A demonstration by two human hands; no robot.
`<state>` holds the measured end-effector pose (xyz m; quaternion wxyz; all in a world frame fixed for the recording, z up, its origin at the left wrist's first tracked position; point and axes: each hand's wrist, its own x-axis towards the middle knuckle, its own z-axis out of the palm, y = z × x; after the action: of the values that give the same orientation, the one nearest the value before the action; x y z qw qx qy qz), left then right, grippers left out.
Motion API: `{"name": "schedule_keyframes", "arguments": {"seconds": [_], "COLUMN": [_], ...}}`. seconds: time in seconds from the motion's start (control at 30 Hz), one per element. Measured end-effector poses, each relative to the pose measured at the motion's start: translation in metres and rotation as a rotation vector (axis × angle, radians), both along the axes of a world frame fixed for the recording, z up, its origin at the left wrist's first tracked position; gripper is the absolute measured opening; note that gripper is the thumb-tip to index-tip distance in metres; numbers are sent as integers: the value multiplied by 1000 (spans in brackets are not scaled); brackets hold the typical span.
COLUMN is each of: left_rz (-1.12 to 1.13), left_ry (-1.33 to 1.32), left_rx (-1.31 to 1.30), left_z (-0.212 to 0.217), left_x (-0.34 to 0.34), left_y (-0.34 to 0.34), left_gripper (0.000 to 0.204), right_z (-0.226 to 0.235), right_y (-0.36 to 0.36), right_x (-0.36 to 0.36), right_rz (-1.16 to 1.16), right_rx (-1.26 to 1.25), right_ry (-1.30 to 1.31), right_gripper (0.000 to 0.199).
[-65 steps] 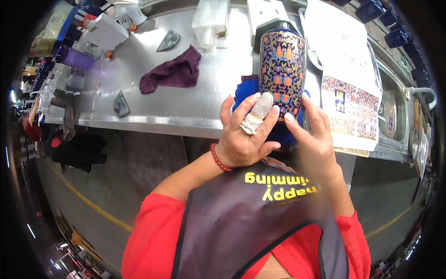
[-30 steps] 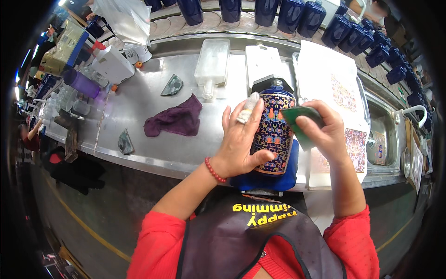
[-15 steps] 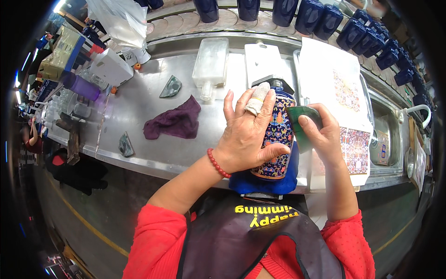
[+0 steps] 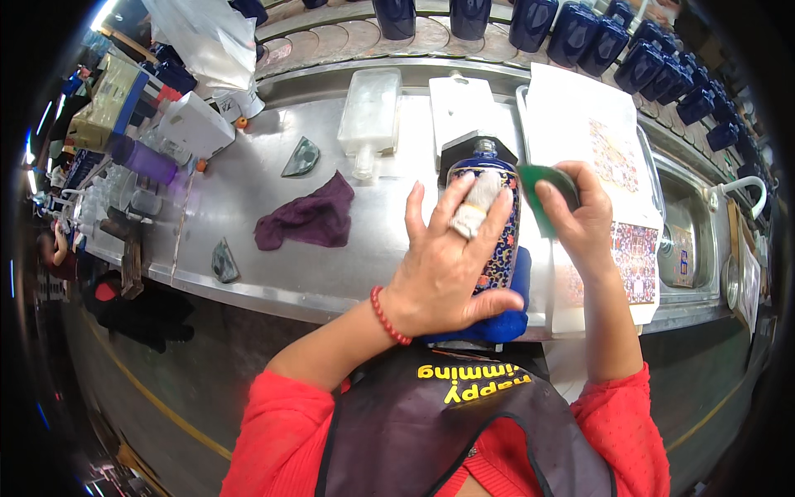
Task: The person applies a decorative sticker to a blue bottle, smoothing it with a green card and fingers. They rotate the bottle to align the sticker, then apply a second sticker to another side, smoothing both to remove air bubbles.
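A dark blue bottle (image 4: 503, 248) with a colourful floral pattern lies before me, its neck pointing away. Spread across it, my left hand (image 4: 447, 265) lies open, with a whitish wrap (image 4: 474, 214) around one finger. It hides much of the bottle's left side. My right hand (image 4: 580, 219) is closed on a flat green scraper (image 4: 538, 199), held by the bottle's right side; whether they touch I cannot tell. Under the bottle's near end shows a blue cloth (image 4: 517, 302). Past its neck is a dark angular block (image 4: 464, 149).
Patterned sheets (image 4: 633, 253) lie at the right, before a sink (image 4: 691, 240). A purple cloth (image 4: 310, 215), two dark scrapers (image 4: 300, 157) and a clear bottle (image 4: 368, 112) rest on the metal bench (image 4: 273, 282). Several blue bottles (image 4: 530, 23) stand on the conveyor behind.
The bottle has turned, showing a different part of its pattern. My left hand has moved slightly nearer me; the right hand and scraper have shifted a little to the right.
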<state>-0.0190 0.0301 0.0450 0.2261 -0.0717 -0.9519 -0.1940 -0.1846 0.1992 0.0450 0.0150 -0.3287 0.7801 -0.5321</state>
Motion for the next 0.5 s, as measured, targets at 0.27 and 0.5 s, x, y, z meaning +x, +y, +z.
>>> {"name": "schedule_keyframes", "arguments": {"seconds": [0.27,0.5], "left_rz": [184,150], "left_ry": [70,142], "left_rx": [-151,45], "left_z": [-26,-43], "left_x": [47,45], "left_y": [27,23], "left_gripper": [86,93], "right_z": [61,69], "right_y": [-31,-31], "right_x": [3,9], "right_rz": [686,632], "right_rx": [-94,80], "right_ry": [405,592], "right_gripper": [19,20]}}
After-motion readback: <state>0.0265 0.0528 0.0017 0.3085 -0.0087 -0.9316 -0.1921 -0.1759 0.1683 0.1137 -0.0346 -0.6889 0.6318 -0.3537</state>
